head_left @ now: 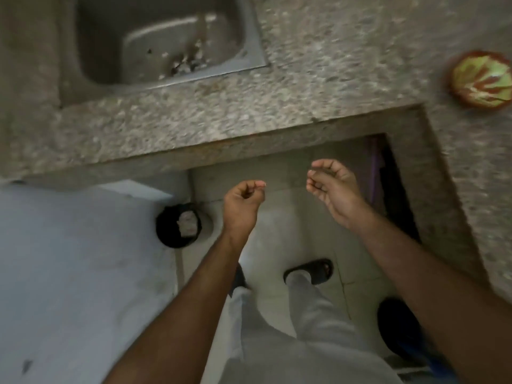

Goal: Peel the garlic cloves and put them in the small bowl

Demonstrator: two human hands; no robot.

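Observation:
The view is blurred by motion. A small red and green patterned bowl stands on the stone counter at the far right. Both hands hang in front of the counter, over the floor. My left hand is curled closed, thumb against forefinger; a pale spot shows at the fingertips, and I cannot tell whether it is a nail or a bit of garlic. To its right, my right hand is loosely curled with the fingers apart and nothing visible in it. No garlic clove is clearly in view.
A steel sink is set in the counter at the upper left, with pale scraps around its drain. On the floor by a white wall sits a black bin. The counter turns a corner along the right.

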